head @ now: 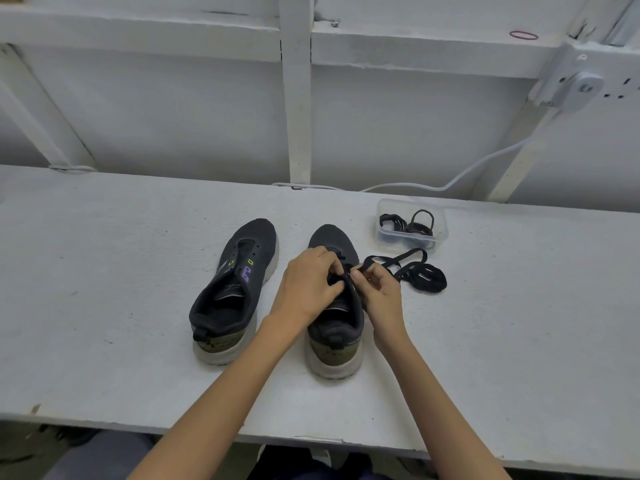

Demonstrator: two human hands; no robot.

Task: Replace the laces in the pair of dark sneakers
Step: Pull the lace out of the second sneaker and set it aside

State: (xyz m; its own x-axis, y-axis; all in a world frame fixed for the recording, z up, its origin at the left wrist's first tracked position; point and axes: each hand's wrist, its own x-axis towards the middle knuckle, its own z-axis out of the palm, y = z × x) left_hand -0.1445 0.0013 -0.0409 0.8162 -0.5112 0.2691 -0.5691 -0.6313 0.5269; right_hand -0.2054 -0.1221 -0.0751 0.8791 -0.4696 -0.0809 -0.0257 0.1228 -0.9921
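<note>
While both hands work at right-side sneaker (pixel 335 317) mid-surface (pixel 138 271): left hand (pixel 308 285) curled on eyelet edge, right hand (pixel 379 292) pinching lace (pixel 420 275) end. Lace limp, light, probably slippery, so best pinched near stiff tip. Other sneaker (pixel 235 289) unlaced. Clear box (pixel 398 205) holds coiled black laces (pixel 408 225).

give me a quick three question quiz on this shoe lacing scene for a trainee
1. True or false: the left hand and right hand are both at the right sneaker.
2. The loose black lace trails: A) right of that sneaker, B) between the sneakers, C) behind both sneakers.
3. Which sneaker shows empty eyelets?
Key: 1 true; 2 A; 3 the left sneaker.
</note>
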